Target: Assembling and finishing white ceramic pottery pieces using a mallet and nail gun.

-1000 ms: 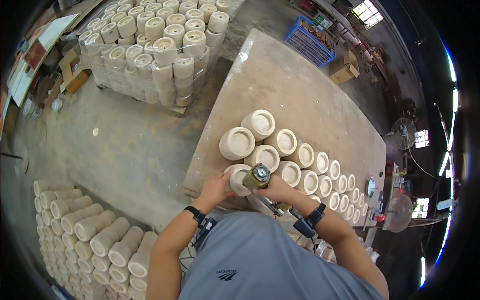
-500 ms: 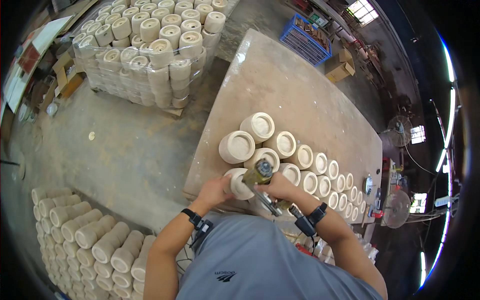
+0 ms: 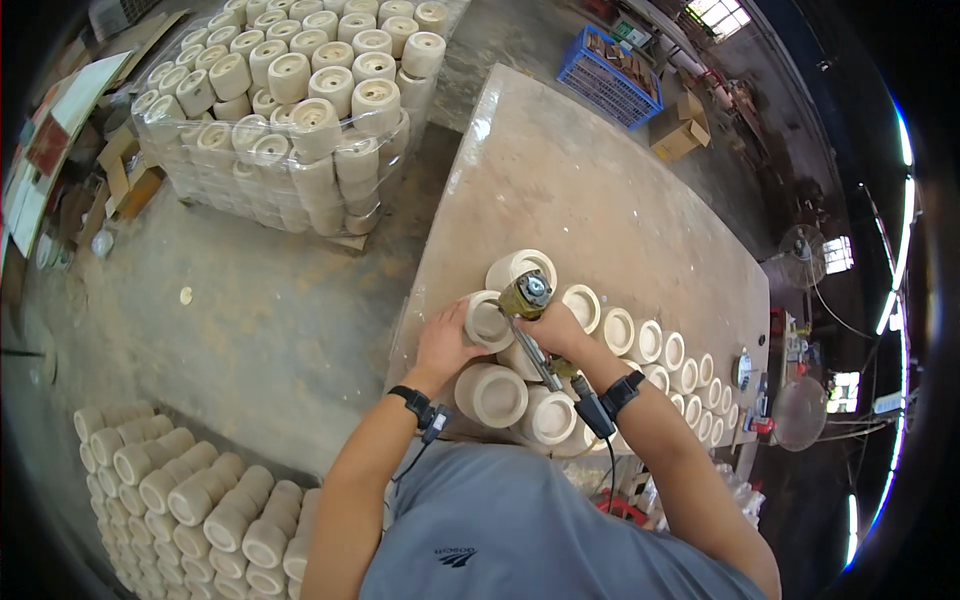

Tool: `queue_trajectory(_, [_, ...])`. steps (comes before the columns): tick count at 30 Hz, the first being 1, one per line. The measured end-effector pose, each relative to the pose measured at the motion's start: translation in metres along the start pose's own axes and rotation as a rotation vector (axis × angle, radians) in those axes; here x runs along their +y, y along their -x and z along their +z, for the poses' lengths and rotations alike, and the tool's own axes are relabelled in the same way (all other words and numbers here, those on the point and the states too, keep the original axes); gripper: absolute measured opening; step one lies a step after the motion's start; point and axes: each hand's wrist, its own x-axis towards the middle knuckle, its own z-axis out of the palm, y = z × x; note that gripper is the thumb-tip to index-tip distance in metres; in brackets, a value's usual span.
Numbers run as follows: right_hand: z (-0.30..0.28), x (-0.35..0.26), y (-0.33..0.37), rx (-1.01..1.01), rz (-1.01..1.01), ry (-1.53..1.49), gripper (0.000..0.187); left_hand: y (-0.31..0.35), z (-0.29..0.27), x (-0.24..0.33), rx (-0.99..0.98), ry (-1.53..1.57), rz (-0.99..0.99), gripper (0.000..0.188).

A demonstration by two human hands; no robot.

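Note:
My left hand [image 3: 445, 340] curls round the left side of a pale wooden round block [image 3: 487, 322] with a recessed top, standing on the table. In my right hand [image 3: 558, 330] is a nail gun [image 3: 525, 294] with a long metal magazine. Its head overlaps the right rim of that block; whether its nose touches the wood is hidden. Another round block [image 3: 510, 268] stands just beyond, and a further one [image 3: 495, 396] lies nearer to me. Several more run off to the right in rows, partly covered by my right forearm.
The table [image 3: 590, 180] stretches away to the far right. A wrapped pallet stack of round blocks [image 3: 320, 120] stands at the back left, and another stack [image 3: 190, 490] at the near left. Beyond the table are a blue crate [image 3: 608, 80] and a cardboard box [image 3: 680, 128].
My left hand has gone from the nearer block to the one farther up the table. My right hand has moved the nail gun the same way, away from my body.

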Motion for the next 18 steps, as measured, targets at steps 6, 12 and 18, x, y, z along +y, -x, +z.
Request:
queue_trajectory(6, [0.002,0.007,-0.003,-0.113,0.111,-0.01,0.042,0.005,0.001,-0.008,0.085,0.062,0.051,0.1])
queue_trajectory(12, [0.014,0.001,0.014,-0.289,0.114,0.158,0.053,0.005,0.0,-0.006,0.07,0.079,0.045,0.104])
queue_trajectory(18, [0.004,-0.01,0.015,-0.292,0.106,-0.007,0.046,0.01,-0.001,-0.015,0.07,0.043,0.068,0.1])
